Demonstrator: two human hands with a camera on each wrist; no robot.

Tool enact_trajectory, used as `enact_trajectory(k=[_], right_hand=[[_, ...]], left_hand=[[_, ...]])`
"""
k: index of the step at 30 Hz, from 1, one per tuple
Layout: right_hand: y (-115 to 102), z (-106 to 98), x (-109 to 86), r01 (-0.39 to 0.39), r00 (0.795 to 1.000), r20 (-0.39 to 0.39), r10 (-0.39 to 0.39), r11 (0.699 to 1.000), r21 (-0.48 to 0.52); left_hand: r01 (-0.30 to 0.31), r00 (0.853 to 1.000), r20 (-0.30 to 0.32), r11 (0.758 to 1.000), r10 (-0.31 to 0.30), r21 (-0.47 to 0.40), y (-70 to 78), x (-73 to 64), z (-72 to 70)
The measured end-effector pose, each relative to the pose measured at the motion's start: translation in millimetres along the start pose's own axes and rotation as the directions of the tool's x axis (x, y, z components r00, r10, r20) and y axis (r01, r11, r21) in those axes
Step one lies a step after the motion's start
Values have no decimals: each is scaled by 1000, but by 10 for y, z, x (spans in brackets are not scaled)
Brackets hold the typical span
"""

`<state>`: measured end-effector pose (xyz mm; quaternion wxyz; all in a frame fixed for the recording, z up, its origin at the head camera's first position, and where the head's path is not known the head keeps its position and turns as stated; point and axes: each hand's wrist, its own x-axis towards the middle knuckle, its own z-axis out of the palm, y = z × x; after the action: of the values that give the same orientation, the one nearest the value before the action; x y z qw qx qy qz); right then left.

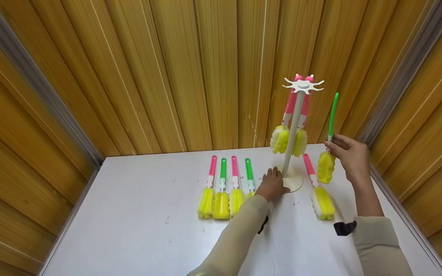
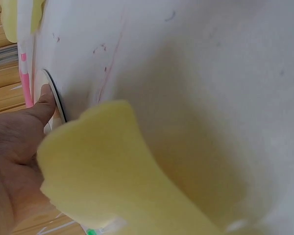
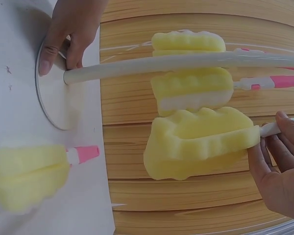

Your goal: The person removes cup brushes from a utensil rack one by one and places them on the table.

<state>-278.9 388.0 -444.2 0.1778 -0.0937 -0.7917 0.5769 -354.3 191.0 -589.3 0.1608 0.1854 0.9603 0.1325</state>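
Note:
My right hand point(image 1: 353, 157) pinches a green-handled sponge bottle brush point(image 1: 325, 166) by its white neck, handle up, yellow sponge head hanging down. It is raised beside a white stand point(image 1: 291, 142) with a hooked top. On the stand's round base point(image 3: 59, 105), my left hand point(image 1: 272, 185) presses with thumb and fingertips beside the pole. Two pink-handled bottle brushes point(image 1: 299, 142) hang from hooks at the back of the stand. In the right wrist view, the held brush's sponge point(image 3: 201, 142) is large and close to the hanging ones.
A pink-handled brush point(image 1: 322, 203) lies on the white table point(image 1: 136, 214) right of the base. Left of my left hand lie several brushes in a row, including a green-handled one point(image 1: 221, 205); my arm partly covers the rightmost. Wood-look panels point(image 1: 205, 76) enclose the table.

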Motion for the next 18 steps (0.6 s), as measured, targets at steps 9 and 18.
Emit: enact_trajectory(k=[9,18], right_hand=[[61,-22,-14,2,1000,1,-2,1000,27],[162,-64,-50,-23,1000,1,23,1000,-15]], left_hand=[[-10,1000,-12,1000,10,18,-16,8,7],[-11,1000,-11,1000,11,-23,2,-7,-12]])
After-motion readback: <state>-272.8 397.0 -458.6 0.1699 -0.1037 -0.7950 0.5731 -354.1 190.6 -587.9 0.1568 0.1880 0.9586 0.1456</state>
